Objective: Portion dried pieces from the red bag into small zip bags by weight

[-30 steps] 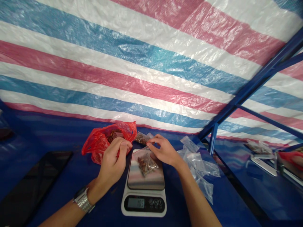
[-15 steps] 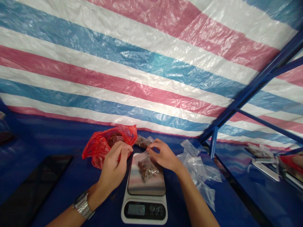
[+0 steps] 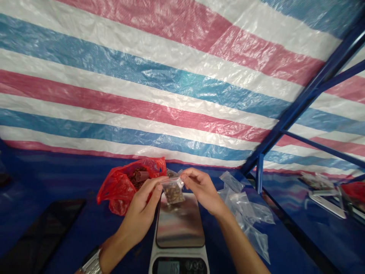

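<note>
Head view: clear zip bag (image 3: 177, 183) of reddish-brown pieces (image 3: 172, 194) pinched by its top edge between left hand (image 3: 138, 208) and right hand (image 3: 203, 188), both gripping together so the contents sag low, above the steel scale platform (image 3: 180, 224).

Lighting is bright and diffuse, with an even glow across the striped woven tarpaulin (image 3: 142, 76) and only soft, faint shadows. Glare appears as white glints on the clear plastic bag (image 3: 172, 191) and a streaked sheen on the steel scale platform (image 3: 180, 224), while the glossy blue tabletop (image 3: 57, 182) mirrors the stripes. Wide-angle distortion curves lines toward the edges, including the blue steel frame bar (image 3: 302, 99); no marked blur is present.
</note>
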A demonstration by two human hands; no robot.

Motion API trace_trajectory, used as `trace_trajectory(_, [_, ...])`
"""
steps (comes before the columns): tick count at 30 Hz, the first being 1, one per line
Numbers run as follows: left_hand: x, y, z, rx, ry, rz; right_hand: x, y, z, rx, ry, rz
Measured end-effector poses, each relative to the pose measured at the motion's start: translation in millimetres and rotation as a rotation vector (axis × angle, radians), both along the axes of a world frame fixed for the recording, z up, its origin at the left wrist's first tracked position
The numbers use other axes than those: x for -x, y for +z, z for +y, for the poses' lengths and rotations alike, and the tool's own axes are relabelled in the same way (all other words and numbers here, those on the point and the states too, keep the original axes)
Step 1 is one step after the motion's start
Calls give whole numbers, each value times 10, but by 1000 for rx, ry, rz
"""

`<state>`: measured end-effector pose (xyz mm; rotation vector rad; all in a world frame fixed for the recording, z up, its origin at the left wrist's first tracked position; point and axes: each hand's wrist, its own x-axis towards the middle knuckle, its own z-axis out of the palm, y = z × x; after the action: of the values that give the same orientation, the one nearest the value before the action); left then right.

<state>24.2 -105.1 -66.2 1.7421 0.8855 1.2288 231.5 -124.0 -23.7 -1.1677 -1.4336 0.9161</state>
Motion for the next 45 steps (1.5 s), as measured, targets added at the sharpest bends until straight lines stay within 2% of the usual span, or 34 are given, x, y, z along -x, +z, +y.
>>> trace_trajectory(4, [-56, -9, 8, 136, -44, -84, 74, -28, 9, -51, -92, 46])
trace_trajectory(8, [-141, -86, -53, 214, -65, -102, 186, -62, 4, -107, -224, 78])
trace_trajectory(10, [-176, -120, -111, 255, -46, -114, 240, -83, -9, -99, -236, 102])
trace_trajectory(13, [-217, -131, -194, 296, -92, -185, 307, -108, -38, -93, -210, 108])
trace_trajectory(15, [-238, -103, -227, 332, -117, -265, 339, -114, -59, -99, -190, 91])
trace_trajectory(20, [-261, 64, -212, 476, -63, -494, 378, -93, -108, -148, -168, 76])
trace_trajectory(23, [-233, 152, -168, 584, -35, -650, 369, -84, -118, -225, -226, 63])
trace_trajectory(28, [-157, 209, -85, 804, 83, -933, 318, -84, -79, -293, -323, -5])
trace_trajectory(32, [-131, 265, -45, 960, 122, -1022, 266, -88, -46, -296, -364, -76])
trace_trajectory(36, [-130, 283, -56, 989, 125, -1061, 207, -91, -34, -293, -392, -130])
trace_trajectory(45, [-183, 212, -101, 1012, 133, -1042, 147, -63, -32, -307, -419, -161])
